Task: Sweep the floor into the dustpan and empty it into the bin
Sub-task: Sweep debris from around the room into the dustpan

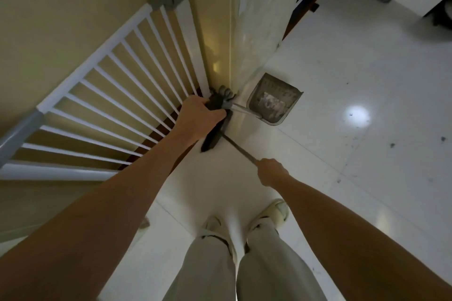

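Looking straight down: the left hand is wrapped round a dark grip at the centre of the frame, which looks like the top of the dustpan handle, a pale rod running off to the right. The right hand, lower and to the right, has its fingers curled round the thin dark broom shaft. That shaft slants up-left from the right hand toward the left one, and its head is hidden somewhere by the left hand, so I cannot tell where the bristles sit.

The dustpan sits on the white floor, just right of centre, near the wall corner. Greyish dust already lies in the tray. Its long axis runs from the left hand out to the right, mouth facing right, so the left hand is the nearer one.

Dark specks dot the tiles well to the right, beyond the pan's mouth. A white gate fills the left side. No bin I can identify, and no readable writing anywhere.
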Demonstrator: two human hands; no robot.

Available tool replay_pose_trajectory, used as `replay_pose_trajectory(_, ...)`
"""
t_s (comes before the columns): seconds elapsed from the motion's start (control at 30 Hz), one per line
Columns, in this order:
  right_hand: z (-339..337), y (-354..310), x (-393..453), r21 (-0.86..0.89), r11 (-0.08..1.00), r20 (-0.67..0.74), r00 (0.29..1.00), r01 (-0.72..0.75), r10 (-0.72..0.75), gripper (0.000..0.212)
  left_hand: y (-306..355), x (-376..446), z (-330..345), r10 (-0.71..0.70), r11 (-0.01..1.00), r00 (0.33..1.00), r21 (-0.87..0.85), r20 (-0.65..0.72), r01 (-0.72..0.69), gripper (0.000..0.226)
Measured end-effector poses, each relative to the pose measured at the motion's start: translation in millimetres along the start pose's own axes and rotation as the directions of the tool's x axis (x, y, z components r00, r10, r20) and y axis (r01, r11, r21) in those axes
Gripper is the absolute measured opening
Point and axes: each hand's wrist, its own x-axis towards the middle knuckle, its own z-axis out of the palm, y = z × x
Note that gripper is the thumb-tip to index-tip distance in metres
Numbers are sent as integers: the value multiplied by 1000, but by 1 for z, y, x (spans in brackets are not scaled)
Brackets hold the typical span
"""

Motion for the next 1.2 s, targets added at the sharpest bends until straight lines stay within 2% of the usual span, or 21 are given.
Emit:
replay_pose_trajectory(0.1, 2, 42, -17, 95, 989, 29, 993, -115, 112, 32, 27, 1, 26, 49, 998, 998, 28, 38, -50, 29)
replay_pose_trajectory(0.2, 6, 94, -44, 139, 968, 45, 978, -208, 204, 35, 53, 1, 49, 71, 997, 997, 13, -9, -70, 36)
replay_pose_trajectory(0.27, 8, 123, -64, 151, 951, 51, 962, -272, 267, 36, 67, 2, 63, 63, 996, 995, -51, -74, -67, 36)
replay_pose_trajectory(0.37, 5, 158, -91, 148, 925, 19, 936, -350, 351, 34, 91, -3, 83, 15, 983, 994, -179, -106, -34, 23)
replay_pose_trajectory(0.43, -3, 175, -106, 191, 901, -24, 915, -390, 402, 32, 106, -9, 95, 44, 988, 996, -142, -80, -55, 23)
replay_pose_trajectory(0.53, -15, 194, -120, 259, 870, -71, 890, -420, 451, 28, 116, -16, 109, 114, 993, 993, 20, -42, -114, 27)
replay_pose_trajectory(0.67, -27, 225, -119, 324, 845, -106, 871, -427, 480, 25, 121, -12, 132, 98, 994, 993, 52, -60, -95, 24)
replay_pose_trajectory(0.8, -68, 251, -87, 424, 844, -135, 899, -327, 416, 27, 132, 8, 153, 101, 986, 995, 134, -9, -99, 32)
replay_pose_trajectory(0.93, -132, 266, -35, 515, 834, -126, 945, -198, 302, 29, 149, 29, 165, 85, 931, 996, 353, 39, -93, 31)
replay_pose_trajectory(1.03, -175, 266, -7, 537, 836, -105, 973, -117, 204, 30, 171, 40, 166, 97, 849, 991, 512, 94, -132, 34)
replay_pose_trajectory(1.1, -200, 262, 12, 530, 843, -77, 985, -91, 155, 30, 183, 48, 167, 69, 842, 984, 519, 163, -145, 34)
replay_pose_trajectory(1.2, -231, 249, 46, 475, 879, -48, 996, -40, 71, 28, 192, 59, 180, -76, 885, 987, 466, 139, 3, 33)
